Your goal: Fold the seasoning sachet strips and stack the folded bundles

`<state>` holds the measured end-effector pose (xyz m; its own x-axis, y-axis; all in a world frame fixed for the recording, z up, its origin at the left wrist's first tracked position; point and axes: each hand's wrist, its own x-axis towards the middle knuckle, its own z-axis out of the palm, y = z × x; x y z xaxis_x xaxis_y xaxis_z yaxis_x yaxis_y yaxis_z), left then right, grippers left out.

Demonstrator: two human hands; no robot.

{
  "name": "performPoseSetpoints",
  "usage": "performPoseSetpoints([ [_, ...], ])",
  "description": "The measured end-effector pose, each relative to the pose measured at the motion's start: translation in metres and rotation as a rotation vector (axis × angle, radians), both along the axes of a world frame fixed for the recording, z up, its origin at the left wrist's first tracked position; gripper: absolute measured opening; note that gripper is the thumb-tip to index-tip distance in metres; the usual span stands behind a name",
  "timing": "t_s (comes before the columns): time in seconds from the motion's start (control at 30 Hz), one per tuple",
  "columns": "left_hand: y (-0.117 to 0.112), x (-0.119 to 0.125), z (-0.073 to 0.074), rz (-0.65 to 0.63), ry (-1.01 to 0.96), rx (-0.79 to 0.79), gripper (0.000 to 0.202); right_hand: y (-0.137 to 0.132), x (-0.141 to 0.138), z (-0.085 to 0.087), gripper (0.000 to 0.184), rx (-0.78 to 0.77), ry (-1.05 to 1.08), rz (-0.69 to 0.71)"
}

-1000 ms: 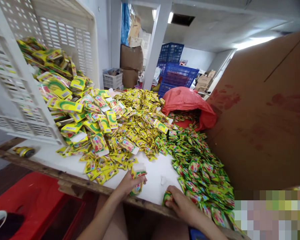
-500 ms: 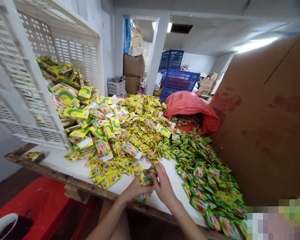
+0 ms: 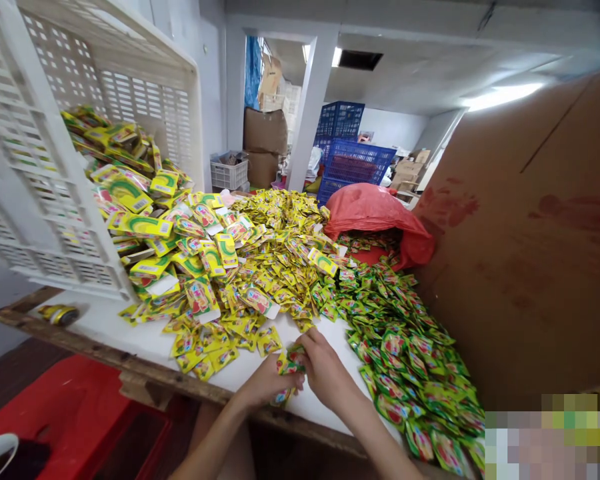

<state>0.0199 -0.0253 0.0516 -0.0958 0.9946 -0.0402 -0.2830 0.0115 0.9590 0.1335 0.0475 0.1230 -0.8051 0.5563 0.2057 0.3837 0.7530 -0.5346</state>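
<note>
My left hand (image 3: 267, 385) and my right hand (image 3: 325, 369) meet at the near edge of a white table (image 3: 130, 333), fingers closed together on a small bundle of yellow and green sachets (image 3: 290, 362). A big heap of yellow sachets (image 3: 265, 267) lies just beyond the hands. To the right spreads a heap of green sachets (image 3: 405, 347). Larger yellow packets (image 3: 135, 213) spill from a tilted white plastic crate (image 3: 45, 160) on the left.
A red plastic bag (image 3: 375, 213) lies open at the back of the table. A large brown cardboard sheet (image 3: 530, 233) stands along the right side. A red stool or crate (image 3: 65, 413) sits lower left. Blue crates (image 3: 353, 153) and boxes stand behind.
A second ago my hands were apart, the right one by the green sachets at the table edge. The right hand moved left and joined the left hand on the bundle.
</note>
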Motion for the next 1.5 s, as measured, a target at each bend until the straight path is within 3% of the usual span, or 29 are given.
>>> performPoseSetpoints([
  [0.1, 0.001, 0.001, 0.001, 0.056, -0.009, 0.053, 0.022, -0.003, -0.003, 0.003, 0.028, -0.102, 0.047, 0.074],
  [0.2, 0.002, 0.002, 0.002, 0.092, -0.001, 0.072, 0.027, 0.0, 0.002, -0.001, 0.028, -0.214, 0.144, 0.012],
  [0.33, 0.005, 0.007, 0.003, 0.144, 0.132, 0.103, 0.023, 0.001, 0.012, -0.014, 0.01, -0.011, 0.152, -0.103],
  [0.43, 0.006, 0.011, 0.001, 0.144, 0.166, 0.116, 0.028, -0.005, 0.019, -0.026, 0.016, 0.032, 0.092, -0.101],
  [0.53, 0.003, 0.011, -0.003, 0.151, 0.084, 0.108, 0.043, -0.01, 0.024, -0.039, 0.022, -0.095, 0.12, -0.059],
  [0.7, -0.003, 0.012, -0.006, 0.201, -0.032, 0.089, 0.054, -0.016, 0.029, -0.066, 0.021, -0.408, 0.481, -0.183],
  [0.83, -0.005, 0.014, -0.004, 0.321, 0.07, 0.152, 0.05, -0.017, 0.032, -0.078, 0.019, -0.458, 0.575, -0.277],
  [1.03, -0.001, 0.009, -0.011, 0.2, 0.183, 0.098, 0.015, -0.009, 0.039, -0.065, 0.019, -0.376, 0.453, -0.151],
  [1.17, -0.001, 0.01, -0.011, 0.272, 0.179, 0.129, 0.016, -0.002, 0.032, -0.059, 0.022, -0.317, 0.474, -0.153],
  [1.27, -0.004, 0.012, -0.004, 0.309, 0.157, 0.167, 0.03, -0.001, 0.027, -0.058, 0.024, -0.338, 0.525, -0.19],
  [1.4, -0.009, 0.011, 0.005, 0.302, 0.31, 0.17, 0.014, -0.008, 0.029, -0.05, 0.02, -0.336, 0.494, -0.061],
  [1.5, -0.012, 0.01, 0.008, 0.316, 0.346, 0.163, 0.016, -0.013, 0.032, -0.044, 0.02, -0.321, 0.475, -0.068],
])
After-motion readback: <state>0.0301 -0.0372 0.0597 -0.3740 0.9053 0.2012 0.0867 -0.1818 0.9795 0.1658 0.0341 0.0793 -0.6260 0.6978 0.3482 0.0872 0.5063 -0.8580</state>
